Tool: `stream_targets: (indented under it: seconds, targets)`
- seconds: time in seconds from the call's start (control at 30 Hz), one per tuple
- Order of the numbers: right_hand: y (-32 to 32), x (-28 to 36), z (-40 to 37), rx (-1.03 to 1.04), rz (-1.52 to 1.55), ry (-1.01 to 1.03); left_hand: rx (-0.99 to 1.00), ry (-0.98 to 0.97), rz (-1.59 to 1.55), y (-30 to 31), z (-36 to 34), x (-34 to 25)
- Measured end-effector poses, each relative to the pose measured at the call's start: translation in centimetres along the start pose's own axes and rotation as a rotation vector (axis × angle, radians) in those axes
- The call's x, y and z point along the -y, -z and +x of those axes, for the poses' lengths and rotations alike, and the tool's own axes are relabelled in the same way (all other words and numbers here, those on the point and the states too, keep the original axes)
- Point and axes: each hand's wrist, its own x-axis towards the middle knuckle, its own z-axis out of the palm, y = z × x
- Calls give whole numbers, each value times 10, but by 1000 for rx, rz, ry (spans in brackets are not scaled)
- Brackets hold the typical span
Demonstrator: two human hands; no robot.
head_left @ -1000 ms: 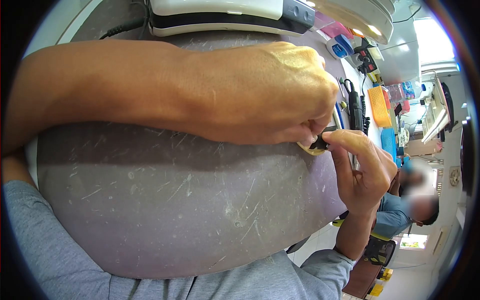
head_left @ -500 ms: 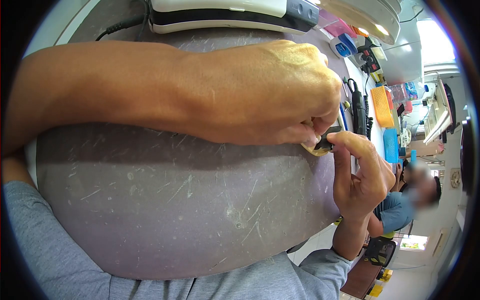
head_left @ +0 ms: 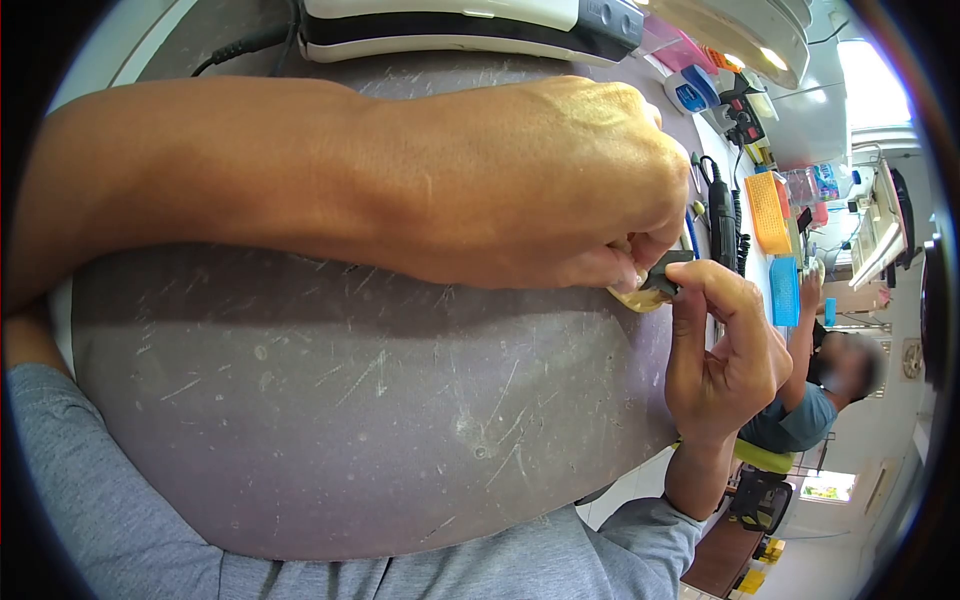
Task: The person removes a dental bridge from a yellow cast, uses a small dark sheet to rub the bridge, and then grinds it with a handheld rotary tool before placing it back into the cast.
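One small black piece [head_left: 666,273] sits on one pale yellowish pad [head_left: 633,298], caught between your two hands just above the scratched grey mat [head_left: 350,400]. Your left hand [head_left: 540,190] is curled tight, its fingertips pinching down on the piece from above. Your right hand [head_left: 720,350] grips the piece's near end between thumb and forefinger, the other fingers folded under. Just beyond your right fingertips lies one dark corded tool [head_left: 722,215], then one orange basket [head_left: 765,212] and one blue basket [head_left: 783,290]. Behind your left knuckles stands one white-and-black machine [head_left: 450,25]. Past your right wrist, one other person [head_left: 800,415] sits.
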Motion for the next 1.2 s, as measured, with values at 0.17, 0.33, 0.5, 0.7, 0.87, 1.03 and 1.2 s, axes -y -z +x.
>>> stream_targets:
  seconds: [0.17,0.33,0.5,0.7,0.87,1.03,1.2]
  targets:
    - [9,-8,-6,-180,33,-90,233,105,-13,14,1,-6]
    - [22,-14,4,-224,-160,-9,339,112,42,30,4,-11]
    - [21,-14,-7,-214,187,-240,264,22,133,26,6,-16]
    - [20,-11,-6,-144,288,-295,67,72,4,17,13,-25]
    - [19,-9,-2,-93,234,-239,91,1,0,13,11,-2]
    - [17,-9,-1,-107,231,-289,313,115,9,28,10,-7]
    - [18,-17,8,-49,200,-133,358,397,-75,35,9,-24]
